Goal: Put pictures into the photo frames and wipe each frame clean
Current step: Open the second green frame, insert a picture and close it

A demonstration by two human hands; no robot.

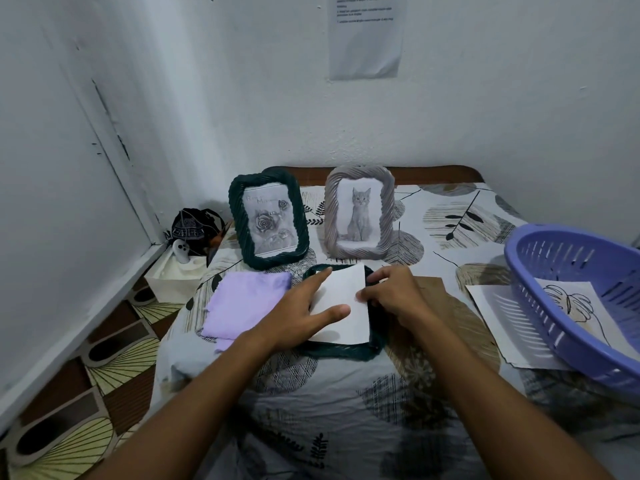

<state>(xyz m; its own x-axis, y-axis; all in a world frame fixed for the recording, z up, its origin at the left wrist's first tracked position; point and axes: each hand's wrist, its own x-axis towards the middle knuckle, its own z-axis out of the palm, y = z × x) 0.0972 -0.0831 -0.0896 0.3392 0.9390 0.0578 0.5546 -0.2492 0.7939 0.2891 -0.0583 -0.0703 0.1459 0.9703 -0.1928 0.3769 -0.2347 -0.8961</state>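
A dark green rope-edged frame [341,353] lies face down on the table, with a white picture sheet [341,292] resting on its back opening. My left hand [301,317] lies flat on the sheet, fingers spread. My right hand [394,296] pinches the sheet's right edge at the frame's rim. A brown backing board [446,306] lies under my right wrist. Behind stand a dark green frame with a rose picture [268,220] and a grey frame with a kitten picture [360,213]. A folded lilac cloth [242,306] lies to the left.
A purple plastic basket [568,306] sits at the right, holding a leaf line drawing [571,306]; another sheet [502,323] lies beneath it. A black bag [194,230] and a white box [176,275] sit in the left corner by the wall. A patterned cloth covers the table [346,410].
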